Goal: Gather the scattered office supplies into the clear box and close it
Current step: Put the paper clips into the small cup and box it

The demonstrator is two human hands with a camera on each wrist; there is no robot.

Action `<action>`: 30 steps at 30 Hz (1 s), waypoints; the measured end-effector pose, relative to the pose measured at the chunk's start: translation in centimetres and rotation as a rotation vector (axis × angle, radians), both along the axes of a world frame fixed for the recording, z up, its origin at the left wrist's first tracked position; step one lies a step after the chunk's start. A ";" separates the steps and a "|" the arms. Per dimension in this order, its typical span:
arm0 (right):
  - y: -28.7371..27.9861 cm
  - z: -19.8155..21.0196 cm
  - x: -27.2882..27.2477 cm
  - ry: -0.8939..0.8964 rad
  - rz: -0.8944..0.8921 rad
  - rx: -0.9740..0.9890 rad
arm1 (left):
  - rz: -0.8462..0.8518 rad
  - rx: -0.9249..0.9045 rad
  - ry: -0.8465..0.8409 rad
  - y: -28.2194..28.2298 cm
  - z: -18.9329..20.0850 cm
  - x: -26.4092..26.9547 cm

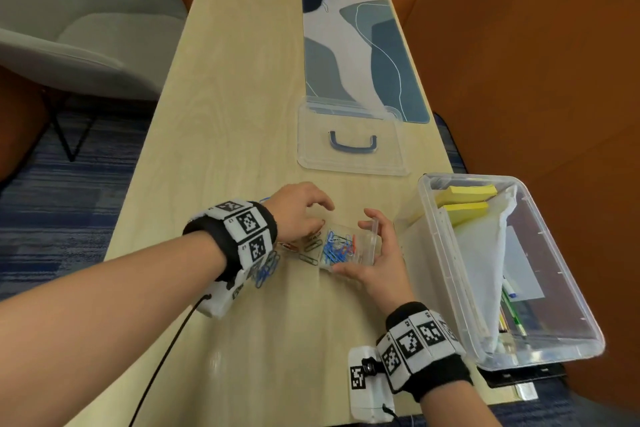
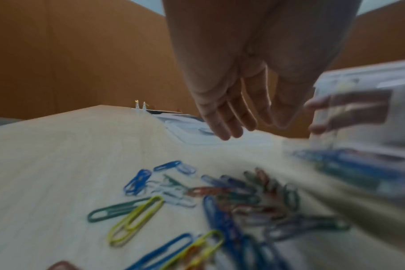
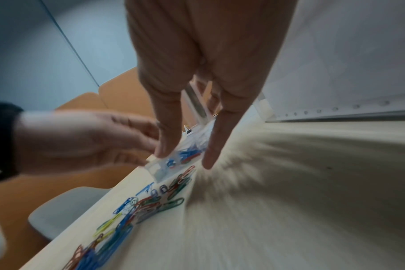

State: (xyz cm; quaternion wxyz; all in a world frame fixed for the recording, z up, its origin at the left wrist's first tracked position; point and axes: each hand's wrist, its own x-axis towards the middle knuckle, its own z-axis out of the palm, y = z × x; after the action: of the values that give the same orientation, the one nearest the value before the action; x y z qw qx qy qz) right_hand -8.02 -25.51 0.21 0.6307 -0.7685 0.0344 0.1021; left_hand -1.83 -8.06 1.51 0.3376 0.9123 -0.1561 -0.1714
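a: where's the case (image 1: 349, 248)?
b: on the table (image 1: 221, 114), tipped, right hand (image 1: 377, 262) gripping its near and far sides; clips (image 2: 231, 197) lie loose beside it.
a: left hand (image 1: 298, 211)?
b: over the clips, fingers loosely bent, holding nothing i can see.
a: box (image 1: 502, 270)?
b: open at the right; lid (image 1: 351, 142) beyond.

The left hand (image 1: 299, 210) reaches in from the left, palm down, fingers loosely curved and spread. The right hand (image 1: 375, 253) sits palm up with thumb and fingers curled in a grip. Both bare forearms wear black wristbands with printed markers.
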 end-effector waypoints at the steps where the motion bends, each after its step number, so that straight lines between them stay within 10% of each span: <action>1: -0.1 -0.1 -0.2 0.004 -0.016 -0.002 | -0.054 0.064 0.009 0.1 -0.8 0.2; 7: -0.8 -0.1 -0.1 -0.009 -0.056 -0.029 | -0.347 0.211 0.041 0.5 -3.3 -1.2; 15: -1.0 0.4 0.0 -0.001 -0.063 -0.095 | -0.034 0.106 0.081 6.2 -1.8 0.4; 22: -0.9 0.2 0.0 0.016 -0.053 -0.098 | -0.289 0.385 0.118 6.8 -3.0 -1.6; 30: -0.9 0.3 0.2 -0.001 -0.007 -0.144 | -0.262 0.190 0.140 5.8 -3.9 -2.6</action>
State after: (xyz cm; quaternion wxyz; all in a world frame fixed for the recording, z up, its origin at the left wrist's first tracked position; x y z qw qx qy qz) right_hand -7.85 -26.41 0.47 0.5740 -0.8119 0.0441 0.0968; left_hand -4.44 -2.30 -2.42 0.2346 0.8979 -0.2326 -0.2910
